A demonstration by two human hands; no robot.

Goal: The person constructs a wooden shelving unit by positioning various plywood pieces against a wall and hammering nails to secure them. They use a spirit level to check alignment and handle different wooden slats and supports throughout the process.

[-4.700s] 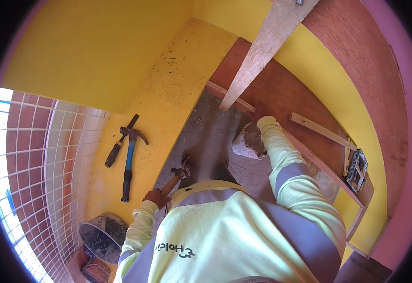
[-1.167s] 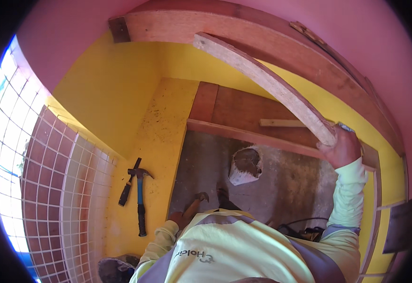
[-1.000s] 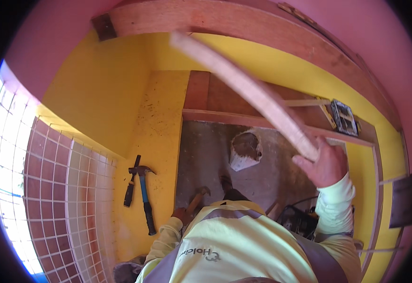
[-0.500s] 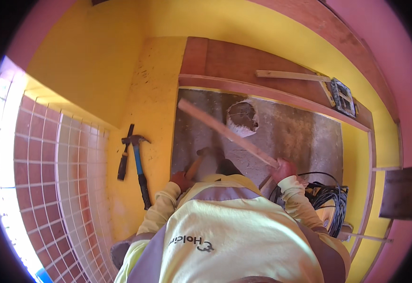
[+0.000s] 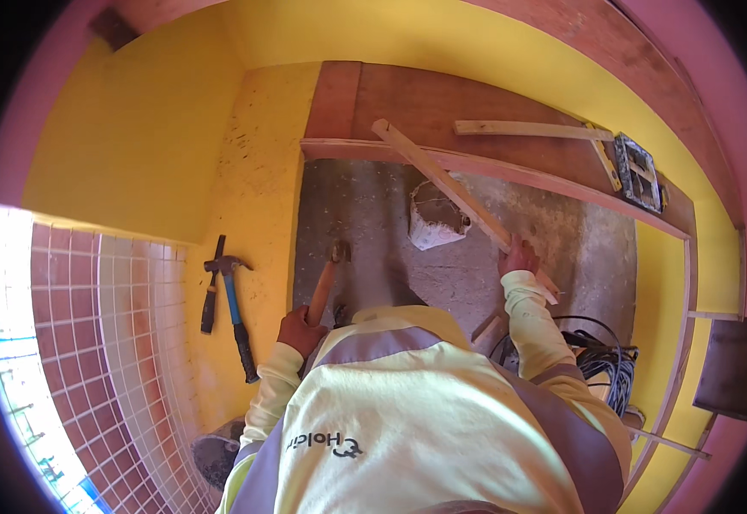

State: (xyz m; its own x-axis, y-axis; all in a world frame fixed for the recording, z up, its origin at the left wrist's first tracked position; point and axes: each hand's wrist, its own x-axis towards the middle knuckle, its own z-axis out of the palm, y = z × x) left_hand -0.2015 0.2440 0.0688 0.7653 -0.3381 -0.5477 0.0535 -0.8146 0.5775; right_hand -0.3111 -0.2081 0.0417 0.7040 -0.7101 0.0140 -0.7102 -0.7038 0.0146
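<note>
Two hands show: the left hand (image 5: pixel 302 331) left of centre and the right hand (image 5: pixel 520 257) right of centre. Hammers come to two: one wooden-handled hammer (image 5: pixel 324 287) left of centre, one blue-handled hammer (image 5: pixel 234 300) farther left. Beside the latter is one black-handled tool (image 5: pixel 210 304). Long wood strips also number two: one slanted strip (image 5: pixel 454 193) right of centre, one level strip (image 5: pixel 527 130) at upper right. There is one whitish container (image 5: pixel 435 236) near the centre, one dark bucket (image 5: pixel 213 458) at lower left, one cable coil (image 5: pixel 619 377) at lower right, its loops too tangled to count, and one black rectangular frame (image 5: pixel 641 173) at upper right.
</note>
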